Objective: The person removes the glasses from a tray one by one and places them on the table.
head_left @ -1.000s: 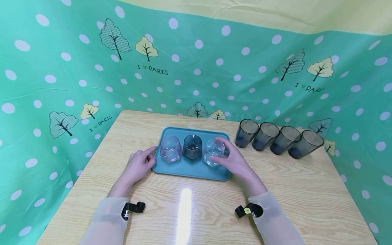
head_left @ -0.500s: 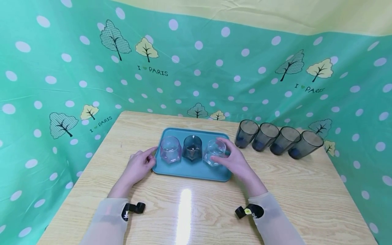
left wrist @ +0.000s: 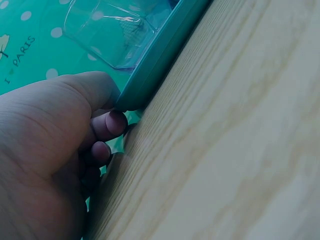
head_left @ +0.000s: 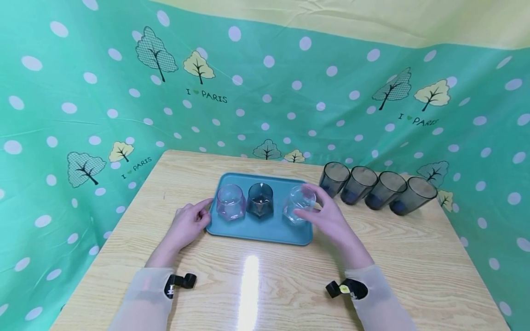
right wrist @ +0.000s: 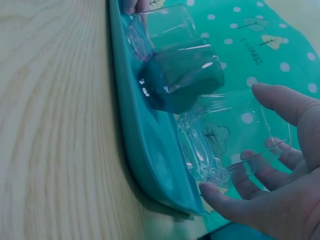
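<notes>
My right hand (head_left: 329, 218) grips a clear faceted glass (right wrist: 220, 137) by its sides, over the right end of the blue tray (head_left: 256, 235). In the right wrist view the thumb and fingers curve round the glass, its base close above the tray. A smoky grey glass (head_left: 260, 200) stands upright mid-tray, and a pinkish clear glass (head_left: 230, 202) stands to its left. At the tray's left edge my left hand (head_left: 188, 223) pinches the rim; in the left wrist view the other fingers (left wrist: 111, 125) are curled below it.
Several tall dark tumblers (head_left: 336, 177) stand in a slanting row at the back right of the wooden table (head_left: 290, 285), close to the right hand. A green dotted cloth (head_left: 265, 69) hangs behind and at the sides.
My right hand has moved the clear glass to the right, away from the grey glass and toward the tray's right end. The left hand, the tray and the other glasses have stayed put.
</notes>
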